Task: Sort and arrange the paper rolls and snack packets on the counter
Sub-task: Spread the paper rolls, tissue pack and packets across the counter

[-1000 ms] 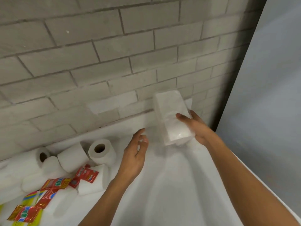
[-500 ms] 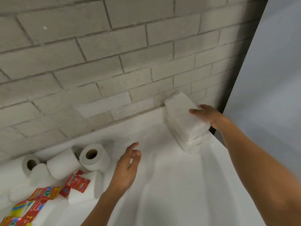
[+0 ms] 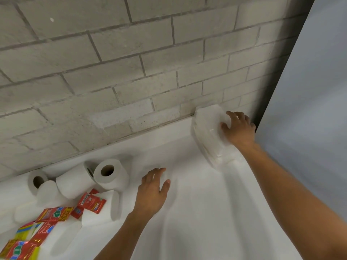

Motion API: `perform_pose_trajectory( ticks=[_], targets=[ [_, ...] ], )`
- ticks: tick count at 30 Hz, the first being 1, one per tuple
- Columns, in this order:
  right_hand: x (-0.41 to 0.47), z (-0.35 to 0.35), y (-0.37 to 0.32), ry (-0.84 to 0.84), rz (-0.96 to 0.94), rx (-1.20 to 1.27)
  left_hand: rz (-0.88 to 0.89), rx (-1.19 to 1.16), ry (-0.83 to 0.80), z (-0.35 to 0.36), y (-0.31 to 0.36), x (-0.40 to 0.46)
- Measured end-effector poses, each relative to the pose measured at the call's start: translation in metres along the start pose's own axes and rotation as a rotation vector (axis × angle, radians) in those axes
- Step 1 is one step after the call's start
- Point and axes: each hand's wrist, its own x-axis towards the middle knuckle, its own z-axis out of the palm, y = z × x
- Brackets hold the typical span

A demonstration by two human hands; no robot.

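right hand [image 3: 238, 129] grips a wrapped white paper pack [image 3: 208, 132] set on the white counter [image 3: 197, 212] in the far right corner, touching the brick wall [image 3: 131, 72]. left hand [image 3: 153, 192] hovers low over the counter, fingers relaxed, holding nothing. paper rolls [image 3: 78, 180] and red snack packets [image 3: 90, 203] lie jumbled at left.

bright, even light, white counter [image 3: 197, 212] nearly blown out, little texture. soft shadows under forearms. dark shadow strip in far right corner. wide-angle bend in brick wall [image 3: 112, 72] lines. img slightly soft overall.
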Motion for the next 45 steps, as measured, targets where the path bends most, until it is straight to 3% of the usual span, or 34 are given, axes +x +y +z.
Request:
perform_pose_trajectory(
  ticks=[6,11,20,26,39,45],
  targets=[
    [-0.026,0.007,-0.013,-0.057,-0.098,-0.157,0.010,0.222,-0.055,0.022,-0.016,-0.012],
    [-0.062,0.012,-0.031,-0.031,-0.175,-0.107,0.042,0.340,-0.093,0.033,-0.024,-0.023],
    [-0.162,0.005,-0.073,-0.178,-0.277,0.223,0.115,0.192,-0.057,0.002,-0.013,-0.030],
    [-0.214,0.007,-0.117,-0.318,-0.300,0.307,0.146,0.064,0.132,-0.061,-0.031,-0.058],
    [-0.285,0.047,-0.264,-0.378,-0.436,0.370,-0.078,0.167,0.426,-0.215,-0.192,-0.142],
    [-0.325,0.075,-0.349,-0.433,-0.474,0.437,-0.337,0.176,0.523,-0.287,-0.306,-0.194]
  ],
)
